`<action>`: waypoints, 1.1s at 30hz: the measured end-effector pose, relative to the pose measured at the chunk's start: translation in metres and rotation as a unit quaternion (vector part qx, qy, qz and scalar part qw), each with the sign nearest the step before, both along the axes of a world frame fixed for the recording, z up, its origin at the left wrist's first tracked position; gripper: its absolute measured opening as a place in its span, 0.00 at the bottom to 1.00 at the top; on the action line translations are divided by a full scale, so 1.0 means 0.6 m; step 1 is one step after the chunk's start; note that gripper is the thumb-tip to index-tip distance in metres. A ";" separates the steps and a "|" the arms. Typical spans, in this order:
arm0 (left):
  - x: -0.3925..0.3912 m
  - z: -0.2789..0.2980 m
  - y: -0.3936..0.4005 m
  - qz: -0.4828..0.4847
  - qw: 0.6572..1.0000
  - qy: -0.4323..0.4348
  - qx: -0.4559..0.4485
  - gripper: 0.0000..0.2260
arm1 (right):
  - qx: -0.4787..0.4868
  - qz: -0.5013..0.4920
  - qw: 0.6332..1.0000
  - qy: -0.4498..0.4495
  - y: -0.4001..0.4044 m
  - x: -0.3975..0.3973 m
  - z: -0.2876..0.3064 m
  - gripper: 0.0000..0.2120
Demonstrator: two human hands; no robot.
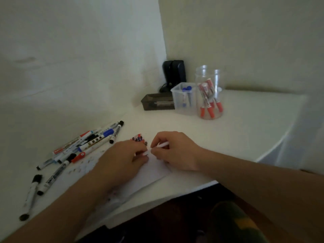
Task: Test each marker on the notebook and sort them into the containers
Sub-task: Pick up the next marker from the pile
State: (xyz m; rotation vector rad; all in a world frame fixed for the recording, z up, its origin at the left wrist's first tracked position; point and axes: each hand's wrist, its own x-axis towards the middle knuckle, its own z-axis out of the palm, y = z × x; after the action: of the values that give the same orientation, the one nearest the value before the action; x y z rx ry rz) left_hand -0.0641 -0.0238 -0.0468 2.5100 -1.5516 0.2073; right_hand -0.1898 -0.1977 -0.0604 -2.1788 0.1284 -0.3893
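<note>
My left hand (122,157) and my right hand (175,149) meet over the white notebook (149,174) and together hold a white marker (162,145). The right hand's fingers curl round its barrel; the left hand pinches its other end, which is mostly hidden. Coloured scribbles (138,139) show on the page just beyond my left hand. A pile of loose markers (87,143) lies to the left. A square clear tub (185,98) holds blue-capped markers. A round clear jar (209,95) holds red-capped ones.
A dark flat box (157,101) and a black device (174,73) stand in the corner behind the tub. Two black-capped markers (35,188) lie apart at the near left. The white table's edge (192,189) runs just below my arms; walls close in left and behind.
</note>
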 end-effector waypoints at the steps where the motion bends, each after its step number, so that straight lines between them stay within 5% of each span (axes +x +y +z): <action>1: -0.040 -0.001 -0.016 -0.023 1.000 0.003 -0.011 0.05 | 0.004 0.002 1.000 -0.010 -0.009 -0.047 -0.002 0.01; 4: -0.182 -0.011 -0.074 -0.137 0.987 0.058 -0.056 0.13 | -0.018 -0.032 0.999 -0.034 -0.045 -0.217 -0.011 0.02; 9: -0.407 -0.104 -0.216 -0.313 0.942 0.122 -0.005 0.05 | 0.075 -0.182 0.980 -0.017 -0.091 -0.525 -0.096 0.03; 15: -0.634 -0.330 -0.355 -0.342 0.856 0.245 0.299 0.11 | 0.219 -0.410 0.870 0.163 -0.086 -0.788 -0.377 0.04; 18: -0.692 -0.422 -0.354 -0.358 0.810 0.210 0.414 0.10 | 0.208 -0.457 0.816 0.285 -0.059 -0.866 -0.530 0.03; 21: -0.715 -0.468 -0.341 -0.372 0.781 0.171 0.472 0.11 | 0.205 -0.414 0.784 0.415 -0.032 -0.901 -0.659 0.07; 25: -0.713 -0.473 -0.351 -0.363 0.789 0.196 0.455 0.11 | 0.230 -0.332 0.747 0.529 -0.005 -0.910 -0.746 0.14; 33: -0.681 -0.412 -0.372 -0.328 0.812 0.259 0.408 0.10 | 0.243 -0.247 0.780 0.521 -0.078 -0.826 -0.669 0.15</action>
State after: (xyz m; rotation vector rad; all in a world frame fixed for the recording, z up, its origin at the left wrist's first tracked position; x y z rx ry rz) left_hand -0.4729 -0.2473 -0.2942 1.9327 -2.3911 -1.3732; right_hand -0.6854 -0.2447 -0.4615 -1.5680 1.2785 0.5766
